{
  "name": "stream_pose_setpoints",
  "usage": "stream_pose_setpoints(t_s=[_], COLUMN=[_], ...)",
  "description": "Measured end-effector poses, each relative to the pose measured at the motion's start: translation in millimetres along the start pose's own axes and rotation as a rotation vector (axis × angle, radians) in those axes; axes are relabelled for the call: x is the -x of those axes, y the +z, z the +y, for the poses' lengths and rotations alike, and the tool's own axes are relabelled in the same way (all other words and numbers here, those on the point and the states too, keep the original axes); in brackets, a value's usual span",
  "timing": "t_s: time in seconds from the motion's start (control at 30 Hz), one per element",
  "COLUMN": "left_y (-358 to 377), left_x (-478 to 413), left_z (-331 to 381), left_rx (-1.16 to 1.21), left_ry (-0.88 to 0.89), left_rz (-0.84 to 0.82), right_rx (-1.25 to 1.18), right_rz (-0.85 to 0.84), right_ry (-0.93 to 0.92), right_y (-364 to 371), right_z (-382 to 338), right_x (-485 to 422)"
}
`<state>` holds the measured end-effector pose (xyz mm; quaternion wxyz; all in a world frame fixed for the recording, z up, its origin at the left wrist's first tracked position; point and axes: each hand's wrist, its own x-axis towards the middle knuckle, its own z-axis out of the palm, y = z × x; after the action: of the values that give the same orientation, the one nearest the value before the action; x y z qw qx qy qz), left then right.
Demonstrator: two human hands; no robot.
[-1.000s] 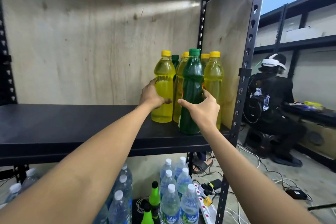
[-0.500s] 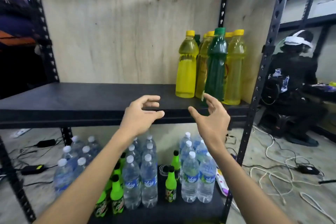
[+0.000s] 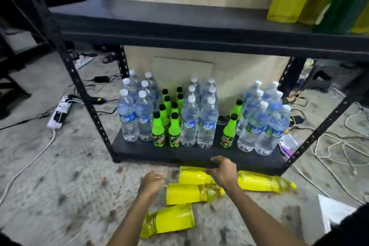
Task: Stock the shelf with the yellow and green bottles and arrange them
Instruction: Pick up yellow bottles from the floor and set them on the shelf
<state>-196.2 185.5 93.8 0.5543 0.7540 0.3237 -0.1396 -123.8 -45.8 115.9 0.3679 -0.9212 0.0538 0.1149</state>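
While both hands reach down over the floor, the left hand (image 3: 152, 182) is loosely curled and empty, and the right hand (image 3: 223, 173) is spread with fingers apart above the yellow bottles (image 3: 187, 193); motion blur hides whether it touches one. Four of these lie on their sides, the right hand covering part of two. Just beyond is the lower shelf (image 3: 179, 155), packed with water bottles (image 3: 207, 122) and small green soda bottles (image 3: 158, 128). On the middle shelf (image 3: 179, 26), far right, stand stocked yellow bottles (image 3: 287, 0) and a green bottle (image 3: 345, 10). A power strip (image 3: 59, 112) and cables (image 3: 329, 146) lie on the floor around the rack.
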Motion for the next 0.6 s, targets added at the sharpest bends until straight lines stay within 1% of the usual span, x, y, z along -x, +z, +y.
stream_pose_setpoints(t_s=[0.07,0.13,0.17,0.2,0.23,0.3,0.37,0.43,0.5,0.53,0.6], left_y=[7,17,22,26,30,41,55,69,82,89,99], left_x=[-9,-15,-20,-24,-29,-39,-47,-54,-62,-68,-80], left_z=[-30,-53,-64,-75,-86,-107,-118,-123,-123,-123,-127], left_rx=[-0.069,-0.120,-0.056,0.056,0.172,0.323,0.393,0.515,0.668,0.716,0.710], left_ry=[-0.035,-0.127,-0.208,-0.294,-0.421,-0.625,-0.743,-0.847,-0.831,-0.805,-0.807], left_rz=[0.000,-0.013,-0.008,0.019,0.037,-0.003,-0.048,-0.084,-0.127,-0.117,-0.043], right_rx=[0.013,0.023,0.020,0.014,0.009,0.065,0.168,0.190,0.120,0.052,-0.113], right_rz=[-0.066,-0.108,-0.131,-0.156,-0.184,-0.254,-0.306,-0.302,-0.255,-0.218,-0.130], right_ry=[0.084,0.180,0.224,0.254,0.270,0.249,0.191,0.174,0.225,0.288,0.446], right_y=[19,37,47,58,69,90,108,122,134,138,145], right_z=[12,23,28,33,37,42,44,46,47,49,51], right_x=[-7,-14,-17,-19,-20,-20,-19,-21,-27,-31,-39])
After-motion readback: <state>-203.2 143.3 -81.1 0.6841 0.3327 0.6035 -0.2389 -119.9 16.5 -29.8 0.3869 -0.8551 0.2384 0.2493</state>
